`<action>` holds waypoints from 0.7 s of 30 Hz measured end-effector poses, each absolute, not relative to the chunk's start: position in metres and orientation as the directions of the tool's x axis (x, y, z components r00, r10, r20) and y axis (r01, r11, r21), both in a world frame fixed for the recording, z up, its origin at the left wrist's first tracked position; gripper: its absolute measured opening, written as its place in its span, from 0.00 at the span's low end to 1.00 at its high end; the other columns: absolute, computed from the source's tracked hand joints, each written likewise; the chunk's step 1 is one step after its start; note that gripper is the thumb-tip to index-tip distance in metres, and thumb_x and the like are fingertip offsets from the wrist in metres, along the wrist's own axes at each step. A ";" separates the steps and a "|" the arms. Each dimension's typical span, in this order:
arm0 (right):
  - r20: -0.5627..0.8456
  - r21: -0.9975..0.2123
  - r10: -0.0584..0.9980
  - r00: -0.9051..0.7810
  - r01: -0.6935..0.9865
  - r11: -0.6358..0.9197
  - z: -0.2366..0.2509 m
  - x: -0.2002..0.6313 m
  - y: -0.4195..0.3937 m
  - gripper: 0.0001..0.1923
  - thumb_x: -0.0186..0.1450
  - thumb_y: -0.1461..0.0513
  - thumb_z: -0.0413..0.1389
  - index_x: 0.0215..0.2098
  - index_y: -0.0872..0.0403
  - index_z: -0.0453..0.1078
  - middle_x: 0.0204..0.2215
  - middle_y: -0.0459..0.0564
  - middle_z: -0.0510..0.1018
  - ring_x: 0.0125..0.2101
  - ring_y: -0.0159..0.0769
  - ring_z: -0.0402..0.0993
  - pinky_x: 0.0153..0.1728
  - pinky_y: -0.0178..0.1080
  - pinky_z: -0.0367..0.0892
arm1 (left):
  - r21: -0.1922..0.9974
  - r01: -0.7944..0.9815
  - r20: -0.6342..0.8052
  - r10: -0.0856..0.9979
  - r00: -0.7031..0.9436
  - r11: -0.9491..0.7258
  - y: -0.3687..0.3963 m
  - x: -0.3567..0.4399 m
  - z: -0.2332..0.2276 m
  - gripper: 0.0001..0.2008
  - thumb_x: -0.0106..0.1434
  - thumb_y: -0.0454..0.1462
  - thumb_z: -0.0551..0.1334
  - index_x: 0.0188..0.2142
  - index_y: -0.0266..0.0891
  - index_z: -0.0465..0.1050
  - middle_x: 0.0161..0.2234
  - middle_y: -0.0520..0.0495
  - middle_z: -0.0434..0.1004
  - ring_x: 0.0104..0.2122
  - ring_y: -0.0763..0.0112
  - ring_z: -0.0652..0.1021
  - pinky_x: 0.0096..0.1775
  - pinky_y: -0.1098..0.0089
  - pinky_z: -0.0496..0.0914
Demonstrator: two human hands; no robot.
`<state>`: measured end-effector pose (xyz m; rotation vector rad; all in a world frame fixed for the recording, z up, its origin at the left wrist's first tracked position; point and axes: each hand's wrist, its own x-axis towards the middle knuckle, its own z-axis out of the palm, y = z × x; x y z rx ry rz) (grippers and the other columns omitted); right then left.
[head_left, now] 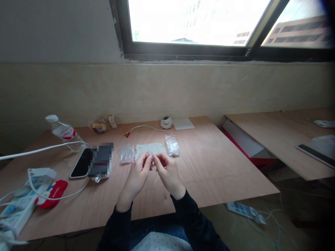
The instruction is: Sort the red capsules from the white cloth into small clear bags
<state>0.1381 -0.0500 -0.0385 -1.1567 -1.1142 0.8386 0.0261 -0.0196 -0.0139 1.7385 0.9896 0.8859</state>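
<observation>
Above the middle of the wooden table, my left hand (141, 170) and my right hand (166, 170) meet at the fingertips. Both are closed in a pinch around something too small to make out. Just beyond them lies a pale cloth (149, 147), partly hidden by the fingers. To its left is a clear plastic zip bag (126, 154). On the right of the cloth, another zip bag (172, 145) holds small contents that I cannot tell apart.
A white dome camera (166, 122) with a cable and a white card (183, 123) sit at the back. Left are a water bottle (66, 134), a snack bag (101, 124), a phone (80, 164), a red object (54, 195) and a power strip (19, 212). A second table (282, 139) stands right.
</observation>
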 end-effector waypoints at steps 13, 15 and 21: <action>0.225 -0.974 0.941 0.252 0.071 0.214 -0.047 0.143 -0.045 0.09 0.62 0.58 0.53 0.32 0.54 0.73 0.26 0.47 0.77 0.26 0.33 0.73 0.26 0.34 0.68 | 0.937 0.241 0.129 0.894 0.430 -0.251 -0.014 0.022 -0.019 0.09 0.64 0.39 0.51 0.30 0.38 0.64 0.26 0.53 0.66 0.28 0.72 0.69 0.34 0.71 0.63; 0.230 -0.973 0.938 0.260 0.082 0.216 -0.044 0.142 -0.045 0.08 0.62 0.59 0.53 0.32 0.54 0.73 0.25 0.47 0.77 0.25 0.32 0.72 0.25 0.33 0.67 | 0.946 0.225 0.126 0.903 0.410 -0.234 -0.014 0.023 -0.019 0.10 0.65 0.40 0.50 0.29 0.38 0.64 0.25 0.54 0.65 0.28 0.72 0.69 0.34 0.71 0.62; 0.299 -0.950 0.907 0.295 0.184 0.253 -0.038 0.137 -0.048 0.06 0.61 0.61 0.54 0.31 0.55 0.72 0.25 0.46 0.76 0.23 0.30 0.69 0.23 0.32 0.62 | 0.942 0.248 0.121 0.919 0.375 -0.225 -0.016 0.023 -0.019 0.15 0.64 0.44 0.52 0.24 0.39 0.60 0.21 0.56 0.59 0.24 0.74 0.65 0.30 0.72 0.60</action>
